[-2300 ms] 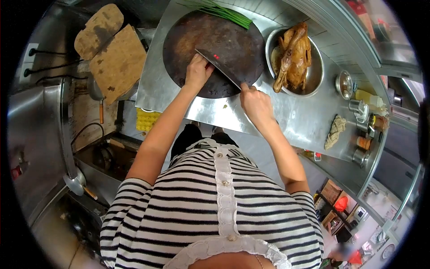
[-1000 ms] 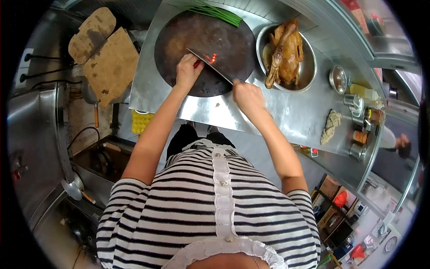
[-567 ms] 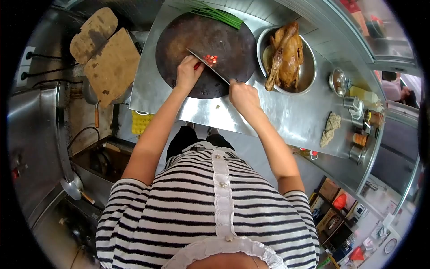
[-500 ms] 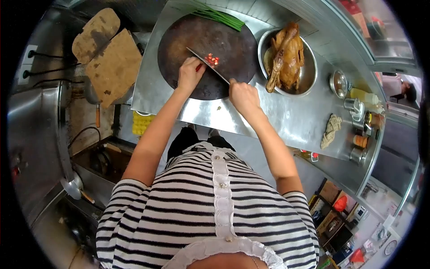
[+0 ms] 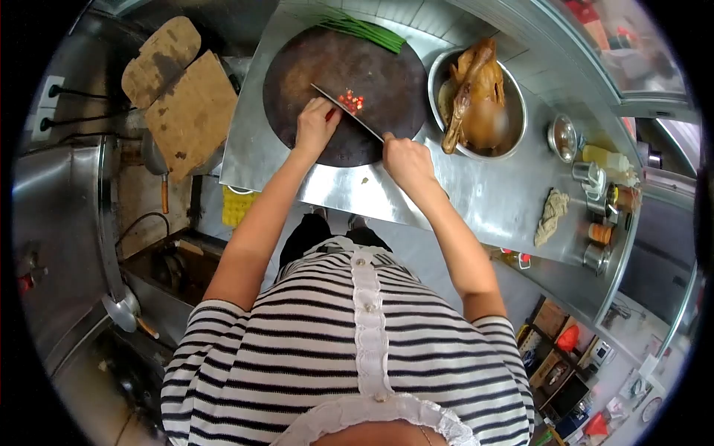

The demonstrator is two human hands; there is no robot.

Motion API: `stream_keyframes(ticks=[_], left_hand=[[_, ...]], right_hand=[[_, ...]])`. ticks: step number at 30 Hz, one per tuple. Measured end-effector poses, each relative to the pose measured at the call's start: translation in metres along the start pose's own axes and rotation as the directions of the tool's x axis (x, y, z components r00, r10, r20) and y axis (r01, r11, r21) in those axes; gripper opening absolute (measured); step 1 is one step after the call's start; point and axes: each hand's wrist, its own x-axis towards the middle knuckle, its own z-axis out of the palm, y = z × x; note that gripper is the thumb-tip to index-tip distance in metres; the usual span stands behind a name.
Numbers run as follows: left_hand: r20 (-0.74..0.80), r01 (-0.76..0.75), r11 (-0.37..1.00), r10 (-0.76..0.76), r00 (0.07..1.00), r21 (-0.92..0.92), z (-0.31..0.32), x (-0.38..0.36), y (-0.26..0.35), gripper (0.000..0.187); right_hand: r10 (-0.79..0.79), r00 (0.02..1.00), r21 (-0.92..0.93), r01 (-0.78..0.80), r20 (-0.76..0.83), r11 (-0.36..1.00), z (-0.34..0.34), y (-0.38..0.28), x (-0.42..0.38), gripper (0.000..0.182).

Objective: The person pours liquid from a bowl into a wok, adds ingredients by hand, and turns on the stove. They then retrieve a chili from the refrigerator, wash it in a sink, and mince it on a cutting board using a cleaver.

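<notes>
A round dark chopping board point(image 5: 297, 59) lies on the metal counter. My right hand point(image 5: 407, 160) is closed round the handle of a kitchen knife point(image 5: 358, 119), whose blade runs diagonally across the board, edge down. Just left of the blade, my left hand point(image 5: 316, 126) has its fingers bent and pressed together on a red chili pepper point(image 5: 329, 115), mostly hidden under the fingertips. Small chopped chili pieces point(image 5: 352, 99) lie on the far side of the blade. A bunch of long green stalks point(image 5: 364, 31) rests along the board's back edge.
Right of the board, a steel bowl point(image 5: 513, 137) holds a whole browned bird point(image 5: 476, 89). Farther right are a crumpled cloth point(image 5: 552, 215), a small metal bowl point(image 5: 561, 140) and several jars. Stained cardboard point(image 5: 192, 111) is at left, above a wooden-handled pan point(image 5: 164, 193).
My hands and the knife have barely moved; the whole view has shifted slightly. The person seen at the far right half a second ago is out of sight.
</notes>
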Motion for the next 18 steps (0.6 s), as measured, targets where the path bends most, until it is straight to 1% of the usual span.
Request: stream_keyframes(ticks=[1, 2, 4, 5, 6, 7, 8, 10, 13, 16, 17, 18], left_hand=[[0.008, 0.005, 1.000, -0.005, 1.000, 0.000, -0.001, -0.001, 0.001, 0.011], [0.003, -0.007, 1.000, 0.007, 1.000, -0.022, -0.002, -0.007, 0.004, 0.011], [-0.034, -0.052, 0.997, 0.050, 0.998, -0.061, 0.000, -0.003, 0.004, 0.009], [-0.038, -0.054, 0.997, 0.052, 0.998, -0.052, 0.000, -0.001, 0.004, 0.009], [-0.039, -0.051, 0.998, 0.050, 0.998, -0.042, -0.001, -0.001, 0.004, 0.009], [-0.038, -0.045, 0.998, 0.044, 0.998, -0.033, -0.001, -0.002, 0.005, 0.009], [-0.013, -0.006, 1.000, 0.006, 1.000, -0.020, -0.002, -0.003, 0.004, 0.010], [-0.014, 0.007, 0.999, -0.007, 1.000, -0.032, -0.004, -0.002, 0.006, 0.011], [-0.018, -0.006, 1.000, 0.006, 1.000, -0.028, -0.004, -0.003, 0.003, 0.011], [-0.027, -0.015, 1.000, 0.014, 1.000, -0.014, -0.003, -0.002, 0.006, 0.011], [-0.031, -0.016, 1.000, 0.016, 0.999, -0.008, -0.004, -0.001, 0.008, 0.010], [0.006, 0.000, 1.000, 0.000, 1.000, 0.008, -0.006, -0.005, 0.010, 0.010]], right_hand=[[0.013, 1.000, 0.002, -0.013, 0.017, 1.000, -0.002, 0.000, 0.002, 0.015], [0.014, 1.000, 0.049, -0.014, -0.003, 0.999, -0.007, 0.002, 0.000, 0.016], [0.030, 0.999, 0.083, -0.026, -0.044, 0.996, -0.010, 0.007, -0.006, 0.017], [0.034, 0.998, 0.101, -0.027, -0.060, 0.994, -0.010, 0.009, -0.009, 0.017], [0.035, 0.998, 0.084, -0.031, -0.045, 0.996, -0.008, 0.011, -0.013, 0.016], [0.017, 0.998, 0.087, -0.012, -0.056, 0.996, -0.007, 0.013, -0.019, 0.016], [-0.001, 0.998, 0.090, 0.007, -0.066, 0.996, -0.007, 0.013, -0.025, 0.015], [-0.024, 0.997, 0.080, 0.031, -0.076, 0.996, -0.010, 0.011, -0.030, 0.014], [-0.047, 0.998, 0.077, 0.049, -0.036, 0.996, -0.007, 0.005, -0.019, 0.013], [-0.021, 1.000, 0.019, 0.021, -0.011, 1.000, 0.001, -0.006, -0.002, 0.013], [-0.013, 1.000, 0.039, 0.013, 0.003, 0.999, -0.001, -0.007, 0.000, 0.013], [-0.002, 1.000, 0.056, 0.000, 0.023, 0.998, -0.003, -0.007, -0.002, 0.014]])
